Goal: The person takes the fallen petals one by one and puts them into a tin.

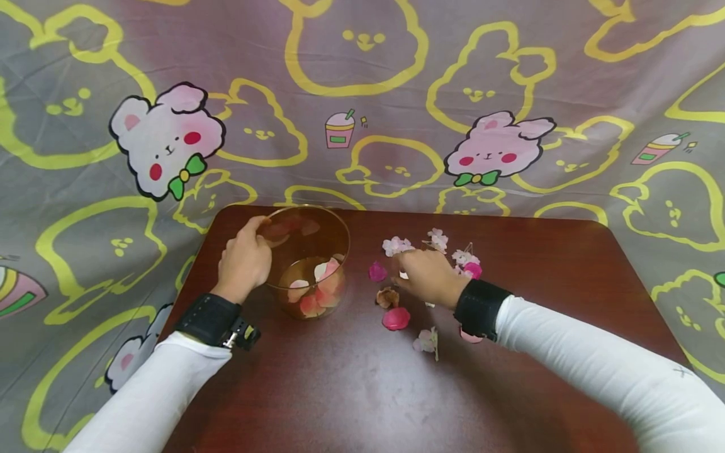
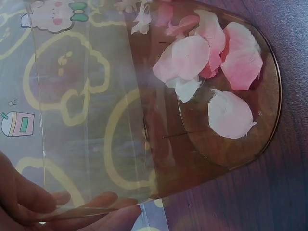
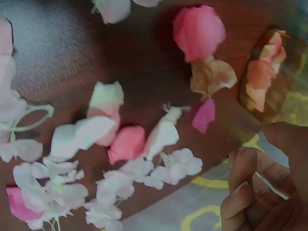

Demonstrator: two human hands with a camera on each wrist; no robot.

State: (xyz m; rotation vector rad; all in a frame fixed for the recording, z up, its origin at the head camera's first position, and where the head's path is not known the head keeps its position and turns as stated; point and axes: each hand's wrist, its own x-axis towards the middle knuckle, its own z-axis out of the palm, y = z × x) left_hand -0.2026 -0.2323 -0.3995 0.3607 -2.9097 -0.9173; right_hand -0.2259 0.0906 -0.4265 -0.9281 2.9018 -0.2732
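Observation:
My left hand (image 1: pixel 245 261) grips the left side of the rim of a clear, amber-tinted container (image 1: pixel 306 217) that stands upright on the table. In the left wrist view, thumb and fingers (image 2: pixel 33 195) pinch its thin wall. Pink and white petals (image 2: pixel 236 57) lie on the container's bottom. My right hand (image 1: pixel 427 275) hangs over loose petals and blossoms right of the container. The right wrist view shows its fingers loosely curled, with nothing visible between them. Close by lie a deep pink petal (image 1: pixel 396 318), a brown petal (image 1: pixel 387 297) and a magenta petal (image 1: pixel 377 272).
The dark red-brown table (image 1: pixel 317 390) has rounded far corners. White and pale pink blossoms (image 3: pixel 178 166) lie scattered on its right half, and one stemmed blossom (image 1: pixel 426 340) sits nearer the front. A grey cloth (image 1: pixel 391 113) with yellow outlines and rabbits hangs behind the table.

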